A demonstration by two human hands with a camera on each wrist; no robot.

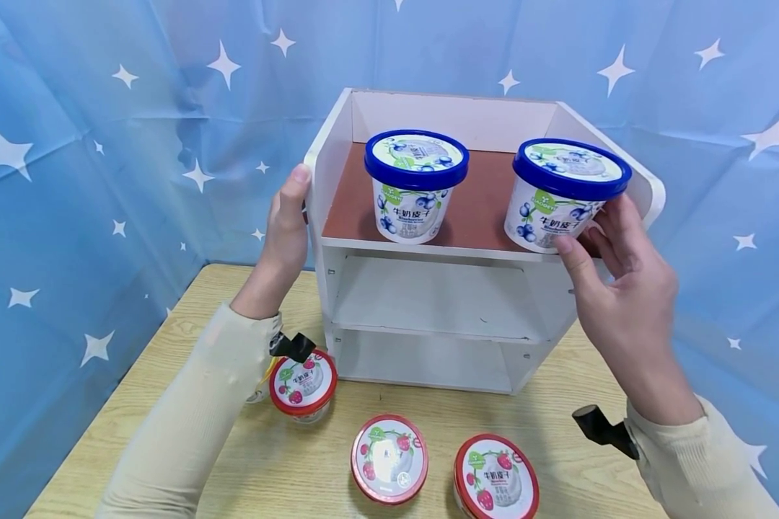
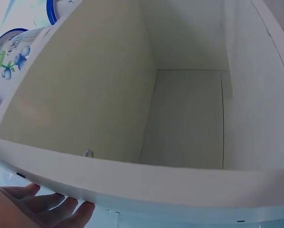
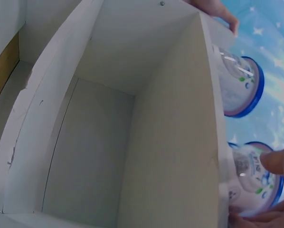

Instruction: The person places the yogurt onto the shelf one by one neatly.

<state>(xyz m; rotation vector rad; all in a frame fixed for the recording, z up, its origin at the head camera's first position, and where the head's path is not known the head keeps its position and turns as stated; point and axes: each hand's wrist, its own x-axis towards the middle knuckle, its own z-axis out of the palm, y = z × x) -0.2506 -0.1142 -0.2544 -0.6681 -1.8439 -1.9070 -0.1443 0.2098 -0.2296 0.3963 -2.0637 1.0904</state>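
Note:
A white shelf unit (image 1: 454,115) with a brown top board stands on the table. My right hand (image 1: 630,295) grips a blue-lidded blueberry tub (image 1: 542,213) at the right front of that top board, thumb on its front and fingers around the far side. The right wrist view shows the same tub (image 3: 246,175) with its base at the board's edge. To its left another blue-lidded blueberry tub (image 1: 407,209) stands upright. My left hand (image 1: 282,231) rests against the outside of the left side panel; its extended fingers (image 2: 52,206) touch the panel in the left wrist view.
Three red-lidded strawberry tubs (image 1: 303,386), (image 1: 389,459), (image 1: 496,477) stand on the wooden table (image 1: 266,468) before the unit; something pale behind the leftmost is mostly hidden. Two lower white compartments (image 1: 428,295) face me. A blue star-patterned cloth (image 1: 169,108) hangs around the table.

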